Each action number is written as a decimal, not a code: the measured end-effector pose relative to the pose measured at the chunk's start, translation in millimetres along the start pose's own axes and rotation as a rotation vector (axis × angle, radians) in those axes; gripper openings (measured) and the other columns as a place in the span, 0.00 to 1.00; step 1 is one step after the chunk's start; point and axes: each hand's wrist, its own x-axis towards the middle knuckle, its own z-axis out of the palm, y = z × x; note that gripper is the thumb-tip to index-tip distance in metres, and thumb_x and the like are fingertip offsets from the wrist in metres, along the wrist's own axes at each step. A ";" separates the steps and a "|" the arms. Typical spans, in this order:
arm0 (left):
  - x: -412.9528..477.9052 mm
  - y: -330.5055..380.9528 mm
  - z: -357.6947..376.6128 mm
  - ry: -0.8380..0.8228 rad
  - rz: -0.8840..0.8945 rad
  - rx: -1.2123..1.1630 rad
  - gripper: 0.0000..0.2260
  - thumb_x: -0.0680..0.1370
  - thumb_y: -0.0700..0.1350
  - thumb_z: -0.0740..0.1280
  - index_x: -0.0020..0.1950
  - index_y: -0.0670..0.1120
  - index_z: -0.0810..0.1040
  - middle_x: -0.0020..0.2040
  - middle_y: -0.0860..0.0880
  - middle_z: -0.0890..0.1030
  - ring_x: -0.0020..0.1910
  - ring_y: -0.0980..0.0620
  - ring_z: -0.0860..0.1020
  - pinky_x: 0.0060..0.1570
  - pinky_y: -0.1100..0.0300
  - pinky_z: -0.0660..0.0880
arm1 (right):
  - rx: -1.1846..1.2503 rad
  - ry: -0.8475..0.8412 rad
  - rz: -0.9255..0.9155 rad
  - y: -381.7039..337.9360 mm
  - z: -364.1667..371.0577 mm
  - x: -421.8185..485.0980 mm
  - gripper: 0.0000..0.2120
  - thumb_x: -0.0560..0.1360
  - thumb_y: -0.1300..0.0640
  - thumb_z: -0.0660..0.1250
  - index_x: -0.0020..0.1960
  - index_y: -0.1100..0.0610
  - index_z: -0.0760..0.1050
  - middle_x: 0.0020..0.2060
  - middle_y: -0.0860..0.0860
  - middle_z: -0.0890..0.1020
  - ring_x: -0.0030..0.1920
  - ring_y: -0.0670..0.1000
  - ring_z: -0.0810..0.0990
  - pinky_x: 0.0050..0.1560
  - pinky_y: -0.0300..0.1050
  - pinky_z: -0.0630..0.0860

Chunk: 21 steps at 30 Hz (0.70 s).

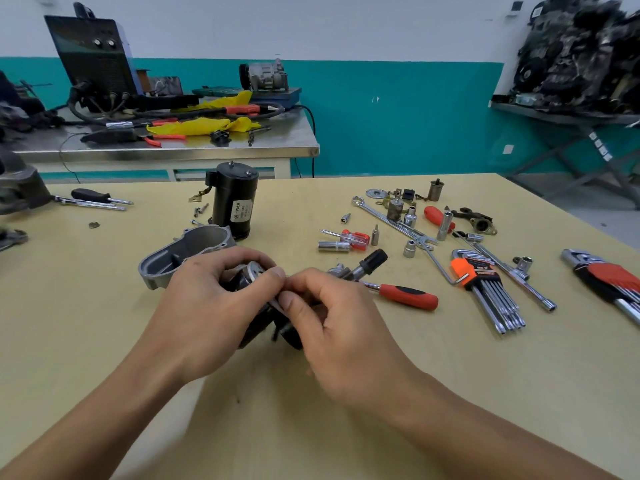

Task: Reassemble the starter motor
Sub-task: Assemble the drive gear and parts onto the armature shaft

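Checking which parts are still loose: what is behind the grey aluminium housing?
Behind the housing, the black motor cylinder stands upright, with loose screws beside it. Its lower edge and the housing's near end are covered; the left hand hides that end.

A black cylindrical motor body point(232, 202) stands upright just behind the grey aluminium housing point(187, 251) lying tilted.

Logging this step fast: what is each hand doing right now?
Left hand: closed around the dark motor part, holding it above the table.
Right hand: fingers pinched on the same part; anything else in them cannot be told.
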 end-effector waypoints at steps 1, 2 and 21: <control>0.3 -0.7 -0.1 0.002 0.002 0.000 0.07 0.69 0.57 0.70 0.45 0.59 0.83 0.35 0.52 0.84 0.32 0.53 0.80 0.27 0.64 0.74 | -0.080 0.021 -0.049 0.6 1.7 0.1 0.06 0.82 0.56 0.63 0.51 0.52 0.79 0.31 0.39 0.76 0.30 0.43 0.74 0.30 0.32 0.66; 0.3 -1.6 0.1 0.008 0.005 0.001 0.05 0.71 0.56 0.73 0.45 0.59 0.83 0.35 0.53 0.84 0.33 0.54 0.81 0.28 0.64 0.75 | -0.140 0.038 -0.082 0.7 3.1 0.2 0.06 0.82 0.57 0.63 0.51 0.51 0.78 0.30 0.38 0.74 0.32 0.43 0.74 0.32 0.31 0.65; -3.1 -8.7 3.9 0.027 0.241 0.105 0.13 0.72 0.66 0.66 0.48 0.60 0.82 0.38 0.54 0.85 0.39 0.53 0.83 0.38 0.57 0.77 | -0.541 -0.145 -0.025 -21.8 -9.1 -3.1 0.05 0.83 0.56 0.57 0.47 0.52 0.68 0.40 0.50 0.76 0.38 0.53 0.75 0.39 0.56 0.74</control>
